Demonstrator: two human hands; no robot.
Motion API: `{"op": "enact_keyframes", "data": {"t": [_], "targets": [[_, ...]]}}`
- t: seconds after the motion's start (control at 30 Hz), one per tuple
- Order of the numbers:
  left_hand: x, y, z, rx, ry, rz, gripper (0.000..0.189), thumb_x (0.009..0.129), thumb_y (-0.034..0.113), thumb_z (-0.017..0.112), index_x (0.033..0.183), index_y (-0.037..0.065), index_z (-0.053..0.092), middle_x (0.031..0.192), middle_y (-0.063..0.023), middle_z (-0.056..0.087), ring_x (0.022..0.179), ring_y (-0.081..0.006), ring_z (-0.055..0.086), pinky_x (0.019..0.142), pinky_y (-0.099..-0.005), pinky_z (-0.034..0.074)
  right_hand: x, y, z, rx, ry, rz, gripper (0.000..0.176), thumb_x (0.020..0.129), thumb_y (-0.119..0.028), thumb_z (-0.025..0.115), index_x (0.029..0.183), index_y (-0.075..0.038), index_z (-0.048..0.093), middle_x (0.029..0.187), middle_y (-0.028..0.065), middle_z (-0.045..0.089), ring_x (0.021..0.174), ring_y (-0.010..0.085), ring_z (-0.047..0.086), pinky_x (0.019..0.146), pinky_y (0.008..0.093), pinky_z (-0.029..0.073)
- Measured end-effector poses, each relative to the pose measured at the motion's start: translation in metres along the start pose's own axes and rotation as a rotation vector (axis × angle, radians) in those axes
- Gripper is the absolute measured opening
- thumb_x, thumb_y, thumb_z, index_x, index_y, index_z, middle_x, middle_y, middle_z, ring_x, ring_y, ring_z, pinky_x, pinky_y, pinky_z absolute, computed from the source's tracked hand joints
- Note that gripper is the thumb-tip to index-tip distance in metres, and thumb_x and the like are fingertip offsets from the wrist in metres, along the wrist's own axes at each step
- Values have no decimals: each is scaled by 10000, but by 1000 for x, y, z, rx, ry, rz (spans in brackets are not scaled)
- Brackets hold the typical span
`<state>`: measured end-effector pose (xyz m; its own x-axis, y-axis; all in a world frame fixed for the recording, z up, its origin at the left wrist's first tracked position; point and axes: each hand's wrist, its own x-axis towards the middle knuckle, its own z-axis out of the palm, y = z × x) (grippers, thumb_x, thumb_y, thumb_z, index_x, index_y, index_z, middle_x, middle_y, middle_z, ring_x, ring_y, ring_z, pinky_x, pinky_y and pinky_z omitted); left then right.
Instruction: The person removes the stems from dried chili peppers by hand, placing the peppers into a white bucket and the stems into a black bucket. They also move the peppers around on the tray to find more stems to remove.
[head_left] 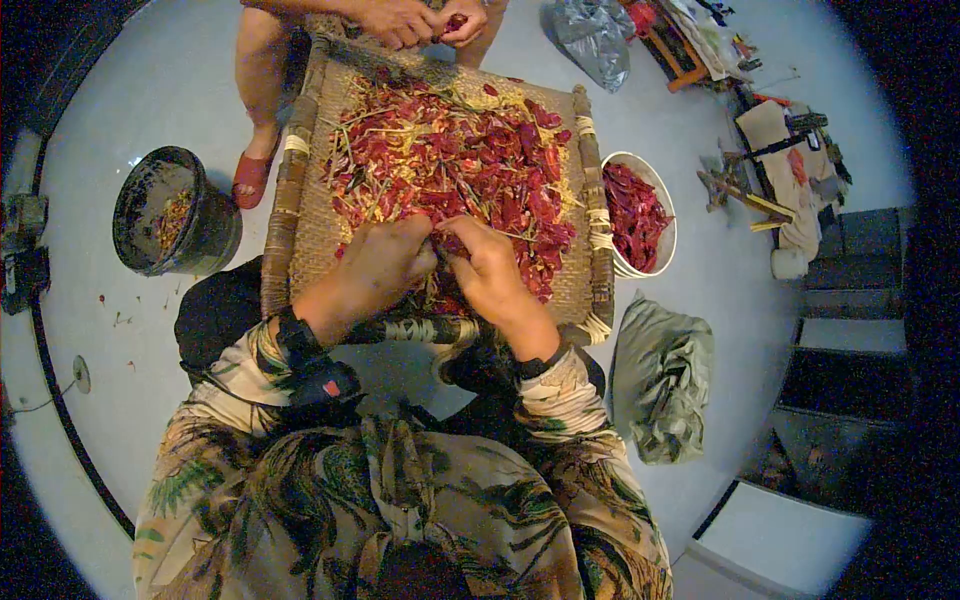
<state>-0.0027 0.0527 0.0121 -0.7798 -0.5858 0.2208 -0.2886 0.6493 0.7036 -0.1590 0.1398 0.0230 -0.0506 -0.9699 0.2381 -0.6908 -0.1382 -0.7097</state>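
Observation:
Over the near part of a woven tray (310,250) with a thick rim, my left hand (385,262) and my right hand (485,265) come close together. The fingers of both are closed in a pinch near a small dark red piece, too small to make out clearly. Under and beyond them lies a heap of dried red chili peppers (480,160), mixed with yellow seeds and pale stems. Which hand grips the piece is hidden by the fingers.
A dark bucket (215,235) with scraps stands left; a white bucket (668,190) of red peppers stands right. A green-grey sack (665,385) lies at lower right. Another person's hands (420,22) hold a red piece beyond the tray. A plastic bag (590,40) lies at the back.

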Motion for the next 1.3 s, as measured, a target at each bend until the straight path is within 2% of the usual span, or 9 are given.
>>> {"op": "enact_keyframes", "data": {"t": [0.33,0.63,0.73,0.87,0.9,0.97,1.0,1.13,1.3], "targets": [[1,-2,-1,-462,139,-81,60,828,89,527,810,38,551,619,-45,513,550,-152,507,513,-270,398,-1,4,3,324,59,197,251,758,-46,616,1004,-17,579,901,143,624,847,268,611,753,337,476],[4,12,-11,-1512,-10,-549,63,842,126,536,794,86,532,556,62,374,444,-55,311,423,-223,248,4,-6,-2,829,96,269,152,836,-43,592,987,-23,605,846,42,637,714,99,587,647,250,489],[7,12,-15,-1491,-25,-509,117,865,169,549,784,87,532,573,59,412,468,-53,358,439,-214,287,7,-4,-6,748,76,292,168,841,-51,593,1007,-26,599,856,38,632,726,104,587,662,253,488],[11,-8,-9,-511,130,-50,195,889,257,554,822,74,563,707,31,520,655,-101,503,587,-226,422,5,-10,-12,515,43,363,200,849,-104,596,1036,-34,588,903,32,624,850,149,582,767,289,473],[11,-20,8,-639,219,60,137,881,200,560,839,70,569,788,10,530,727,-114,506,663,-216,430,4,-7,-8,587,62,345,213,848,-114,594,1046,-35,586,964,50,617,929,160,564,845,296,445],[11,-3,-3,-1320,149,-300,32,858,59,559,829,70,570,805,19,524,741,-87,481,676,-196,418,7,-14,-13,480,67,157,299,825,-126,625,1106,-39,573,1086,69,595,1069,186,522,946,317,394],[5,-10,4,-602,244,-145,42,842,70,592,854,34,608,836,-47,608,799,-164,564,748,-298,469,5,-9,-8,429,62,167,361,811,-137,653,1143,-37,554,1129,73,583,1092,190,516,958,321,389],[4,38,-40,-541,7,-354,147,882,187,581,880,41,595,778,-22,581,756,-117,531,700,-277,439,2,-5,7,476,114,139,417,811,-219,675,1151,-18,540,1108,94,589,1051,183,534,914,301,419],[3,20,-25,-275,142,-47,163,841,156,588,905,7,582,707,-173,603,640,-261,605,581,-354,460,-1,5,11,384,84,114,350,852,-268,619,1085,-14,558,958,144,632,842,233,598,736,341,469]]}}
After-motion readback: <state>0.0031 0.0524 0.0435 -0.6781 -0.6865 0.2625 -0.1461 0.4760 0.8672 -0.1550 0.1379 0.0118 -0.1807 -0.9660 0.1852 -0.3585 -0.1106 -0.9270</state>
